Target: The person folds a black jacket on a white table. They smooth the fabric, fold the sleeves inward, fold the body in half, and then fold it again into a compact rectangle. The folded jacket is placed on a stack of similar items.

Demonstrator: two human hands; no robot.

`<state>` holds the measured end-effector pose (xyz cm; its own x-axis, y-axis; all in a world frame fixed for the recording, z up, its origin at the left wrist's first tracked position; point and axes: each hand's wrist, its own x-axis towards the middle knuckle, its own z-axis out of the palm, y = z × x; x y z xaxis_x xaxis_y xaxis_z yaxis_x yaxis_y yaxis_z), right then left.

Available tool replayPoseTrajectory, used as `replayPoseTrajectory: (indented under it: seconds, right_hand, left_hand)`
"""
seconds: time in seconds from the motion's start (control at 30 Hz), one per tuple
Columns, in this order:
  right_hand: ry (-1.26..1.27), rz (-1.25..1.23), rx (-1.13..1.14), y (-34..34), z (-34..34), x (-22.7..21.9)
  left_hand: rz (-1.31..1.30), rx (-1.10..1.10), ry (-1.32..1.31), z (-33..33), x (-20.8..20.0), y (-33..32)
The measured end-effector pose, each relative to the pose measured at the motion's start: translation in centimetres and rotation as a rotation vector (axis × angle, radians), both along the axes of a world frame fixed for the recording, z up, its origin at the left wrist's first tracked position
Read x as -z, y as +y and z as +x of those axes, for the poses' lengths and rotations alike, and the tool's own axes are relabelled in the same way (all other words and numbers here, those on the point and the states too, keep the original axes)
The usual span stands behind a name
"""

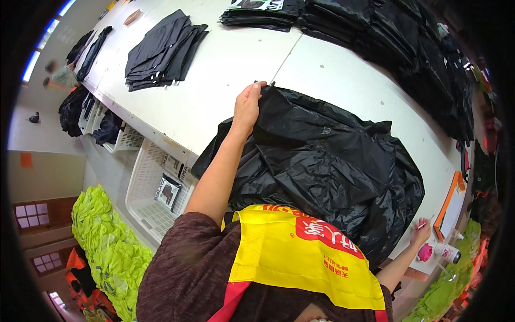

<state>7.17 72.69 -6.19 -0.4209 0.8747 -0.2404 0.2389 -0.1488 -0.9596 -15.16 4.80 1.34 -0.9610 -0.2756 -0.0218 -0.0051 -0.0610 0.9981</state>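
A shiny black garment [322, 155] lies crumpled across the white table in front of me, its near part against my yellow apron. At its far left corner my left hand [248, 109] pinches the edge of the cloth, beside a small dark tab. Far to the right, my right hand [421, 235] is closed around a thin, pale, stick-like thing [428, 221], too small to make out. Close to that hand stand a pink cup [425, 252] and a white bottle with a dark cap [447, 252], by the table's right edge.
Folded black garments [163, 51] are stacked at the far left; black packs [370, 32] are piled along the far side. An orange-edged tray [449, 206] lies at the right. White plastic crates [140, 185] stand left of the table, near a heap of yellow-green clothing [104, 244].
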Motion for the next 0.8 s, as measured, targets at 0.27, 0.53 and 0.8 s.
replayPoseTrajectory:
  seconds: [0.27, 0.53, 0.8]
  right_hand:
    - [0.241, -0.174, -0.719, -27.1, -14.0, -10.9]
    - [0.172, 0.396, -1.426, -46.7, -24.8, -16.5]
    - [-0.021, 0.214, -1.709, -48.2, -27.7, -15.0]
  left_hand:
    - [-0.16, 0.213, 0.054, 0.2, -1.9, 0.9]
    - [-0.372, 0.21, 0.139, 1.3, -3.3, 1.9]
    - [-0.332, 0.201, 0.163, 1.7, -2.9, 2.7]
